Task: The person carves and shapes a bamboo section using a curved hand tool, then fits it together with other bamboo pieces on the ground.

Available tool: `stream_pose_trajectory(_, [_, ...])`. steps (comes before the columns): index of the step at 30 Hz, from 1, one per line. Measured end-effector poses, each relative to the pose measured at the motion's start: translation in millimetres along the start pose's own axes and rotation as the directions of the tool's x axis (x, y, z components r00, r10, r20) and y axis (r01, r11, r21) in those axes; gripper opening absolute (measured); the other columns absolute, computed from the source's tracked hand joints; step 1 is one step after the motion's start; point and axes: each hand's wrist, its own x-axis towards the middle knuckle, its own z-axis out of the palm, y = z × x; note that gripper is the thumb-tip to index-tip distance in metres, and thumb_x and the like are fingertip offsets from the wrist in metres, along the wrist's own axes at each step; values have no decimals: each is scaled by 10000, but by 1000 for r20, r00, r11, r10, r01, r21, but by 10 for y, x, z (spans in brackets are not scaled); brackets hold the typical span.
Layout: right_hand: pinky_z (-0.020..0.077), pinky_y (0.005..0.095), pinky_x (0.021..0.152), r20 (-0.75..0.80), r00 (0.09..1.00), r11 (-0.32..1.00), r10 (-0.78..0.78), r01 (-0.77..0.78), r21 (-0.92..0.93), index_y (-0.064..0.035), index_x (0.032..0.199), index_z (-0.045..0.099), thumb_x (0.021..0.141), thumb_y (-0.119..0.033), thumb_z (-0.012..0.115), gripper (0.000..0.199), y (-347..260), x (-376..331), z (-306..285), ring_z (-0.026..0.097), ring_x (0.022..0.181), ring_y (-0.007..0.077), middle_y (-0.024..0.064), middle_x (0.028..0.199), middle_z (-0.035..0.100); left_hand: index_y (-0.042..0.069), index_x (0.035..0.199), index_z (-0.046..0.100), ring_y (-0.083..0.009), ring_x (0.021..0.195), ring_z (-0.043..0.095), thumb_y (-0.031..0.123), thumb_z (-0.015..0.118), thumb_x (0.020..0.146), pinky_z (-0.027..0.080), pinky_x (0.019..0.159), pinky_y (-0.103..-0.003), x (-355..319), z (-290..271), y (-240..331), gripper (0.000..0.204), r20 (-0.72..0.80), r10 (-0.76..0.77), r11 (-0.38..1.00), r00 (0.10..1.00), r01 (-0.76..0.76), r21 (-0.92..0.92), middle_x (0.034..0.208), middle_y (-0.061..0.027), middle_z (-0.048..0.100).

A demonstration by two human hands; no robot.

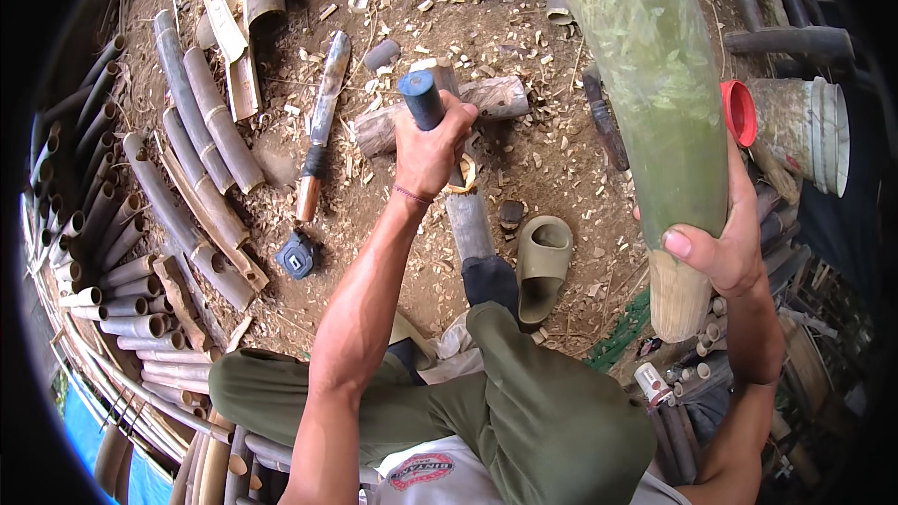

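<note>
My left hand [435, 145] is closed around the dark blue round-ended handle [421, 98] of a tool. Its metal shaft points down to the cut, pale opening of a bamboo tube [470, 224]; whether it touches is hard to tell. The tube lies between my legs, its near end against a dark sock [491, 281]. In my right hand [725, 243] is a thick club [650, 93], raised close to the camera. The club has a greenish, translucent-looking body and a pale wooden butt [678, 299]. My thumb presses over its lower part.
A short log [491, 98] lies crosswise beyond the tube. To the left are a long-bladed knife [323, 112], a blue tape measure [297, 254] and bamboo poles [192, 103]. A slide sandal [543, 266] sits near my foot. At right stands a bucket [795, 136] beside a red ring [738, 114].
</note>
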Motion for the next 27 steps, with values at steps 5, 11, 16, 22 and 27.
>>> stream_pose_trajectory(5, [409, 333, 1014, 6, 1000, 999, 30, -30, 27, 44, 1489, 246, 674, -224, 776, 1008, -111, 27, 21, 511, 1193, 193, 127, 1324, 501, 100, 684, 493, -29, 440, 332, 146, 677, 847, 232, 407, -210, 7, -26, 18, 250, 48, -15, 999, 999, 14, 35, 558, 52, 424])
stream_pose_trajectory(11, [436, 335, 989, -34, 991, 990, -127, 129, 53, 35, 1466, 293, 676, -195, 765, 948, -299, 69, 129, 546, 1147, 205, 141, 1286, 528, 61, 700, 551, -36, 475, 396, 140, 671, 838, 282, 428, -217, -20, -9, -33, 199, 70, 44, 976, 997, -57, 208, 583, 42, 470])
stream_pose_trajectory(16, [448, 388, 1026, 177, 875, 758, -452, 481, -440, 33, 1470, 321, 693, -124, 723, 888, -183, 344, 272, 600, 1144, 306, 202, 1259, 573, -18, 707, 635, -79, 589, 529, 158, 686, 794, 447, 558, -280, -14, 21, -58, 203, 72, 69, 952, 995, -88, 295, 615, -6, 585])
stream_pose_trajectory(22, [440, 379, 1042, 278, 860, 808, -429, 502, -309, 37, 1459, 347, 732, -120, 709, 828, -840, 698, 289, 580, 1199, 288, 203, 1307, 567, 7, 708, 611, -68, 544, 490, 133, 687, 810, 396, 510, -253, -96, -159, -124, 179, -1, 94, 956, 996, -90, 281, 602, -3, 552])
stream_pose_trajectory(27, [499, 398, 980, 133, 832, 761, -538, 548, -347, 23, 1436, 379, 747, -205, 711, 799, -811, 592, 323, 647, 1083, 314, 227, 1200, 630, -3, 784, 649, -77, 565, 525, 129, 676, 831, 407, 512, -250, -70, 36, -102, 142, 74, 118, 970, 990, -131, 204, 655, -11, 600])
